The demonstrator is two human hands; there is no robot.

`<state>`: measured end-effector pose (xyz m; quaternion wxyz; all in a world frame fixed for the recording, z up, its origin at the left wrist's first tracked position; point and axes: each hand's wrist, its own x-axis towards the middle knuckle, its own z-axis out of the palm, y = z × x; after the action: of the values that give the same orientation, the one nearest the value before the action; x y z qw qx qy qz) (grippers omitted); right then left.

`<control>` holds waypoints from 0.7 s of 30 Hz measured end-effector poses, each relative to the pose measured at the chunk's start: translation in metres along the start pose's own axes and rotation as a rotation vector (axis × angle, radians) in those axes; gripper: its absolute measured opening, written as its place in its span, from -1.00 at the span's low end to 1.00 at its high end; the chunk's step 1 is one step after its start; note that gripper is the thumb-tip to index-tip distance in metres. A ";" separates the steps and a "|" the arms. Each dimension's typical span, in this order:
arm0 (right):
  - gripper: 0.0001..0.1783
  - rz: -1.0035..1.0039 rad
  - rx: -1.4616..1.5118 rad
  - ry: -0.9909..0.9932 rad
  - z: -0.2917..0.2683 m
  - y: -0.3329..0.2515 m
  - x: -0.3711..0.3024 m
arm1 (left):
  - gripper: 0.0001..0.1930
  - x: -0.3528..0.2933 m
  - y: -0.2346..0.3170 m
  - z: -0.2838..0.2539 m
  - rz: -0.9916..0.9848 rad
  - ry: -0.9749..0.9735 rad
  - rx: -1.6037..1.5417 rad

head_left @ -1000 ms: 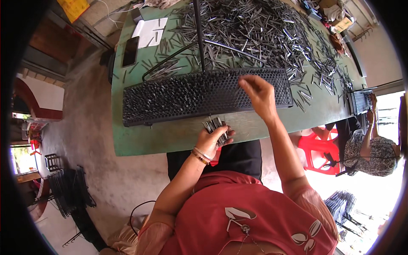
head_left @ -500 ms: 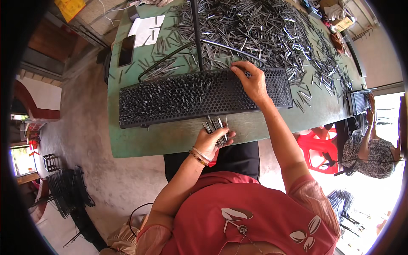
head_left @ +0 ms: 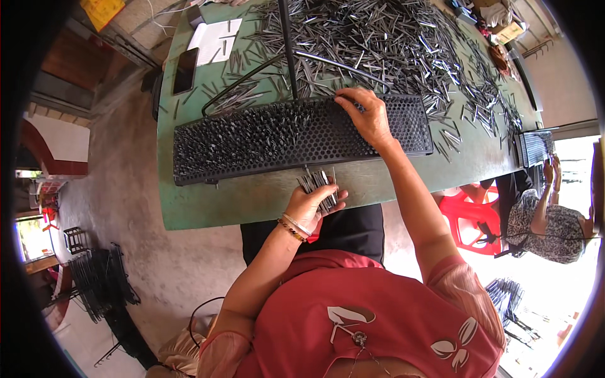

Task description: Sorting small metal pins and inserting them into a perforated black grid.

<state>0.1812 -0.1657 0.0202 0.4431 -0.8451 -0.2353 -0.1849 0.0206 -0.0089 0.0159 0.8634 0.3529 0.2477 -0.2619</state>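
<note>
A long black tray [head_left: 403, 123] full of round holes lies near the front edge of the green table. Thin dark strips [head_left: 233, 142] stand packed upright in its left half; the right part shows bare holes. Below the tray's front edge, my left hand [head_left: 307, 205] is closed round a loose bundle of slim metal-looking strips [head_left: 325, 189], their ends poking up past the thumb. My right hand [head_left: 372, 118] is over the tray's far side, right of the filled part, thumb and forefinger pinched together. Whatever is between those fingertips is too small to make out.
Beyond the tray spreads a big heap of loose strips [head_left: 378, 44]. A black rod frame [head_left: 288, 57] rises behind it. A phone [head_left: 185, 70] and white paper [head_left: 215, 43] lie at the left. At right, a co-worker [head_left: 545, 223] handles another tray [head_left: 532, 148] beside a red stool [head_left: 466, 220].
My right hand has shifted slightly left along the tray's far side. My left hand keeps its bundle in nearly the same place. The co-worker's hands have moved a little.
</note>
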 end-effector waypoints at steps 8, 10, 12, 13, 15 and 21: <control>-0.78 -0.073 -0.072 -0.004 0.003 0.004 -0.005 | -0.84 -0.001 -0.002 0.002 -0.010 0.007 0.019; -0.79 -0.183 -0.164 -0.002 0.004 0.008 -0.008 | -0.84 0.000 -0.003 0.002 -0.002 0.003 0.005; -0.80 -0.199 -0.188 -0.012 0.004 0.008 -0.008 | -0.85 0.000 -0.003 0.002 -0.004 0.002 0.005; -0.81 -0.216 -0.213 -0.022 0.005 0.007 -0.008 | -0.85 0.001 -0.002 0.002 -0.004 0.000 0.005; -0.81 -0.236 -0.230 -0.016 0.004 0.001 -0.007 | -0.86 0.002 -0.004 0.002 0.004 -0.007 -0.005; -0.81 -0.048 -0.062 0.009 -0.018 -0.034 -0.014 | -0.86 0.000 0.000 0.001 0.076 -0.012 -0.018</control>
<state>0.1487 -0.1669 0.0445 0.4133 -0.8517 -0.2477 -0.2063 0.0207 -0.0095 0.0160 0.8774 0.3526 0.2311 -0.2289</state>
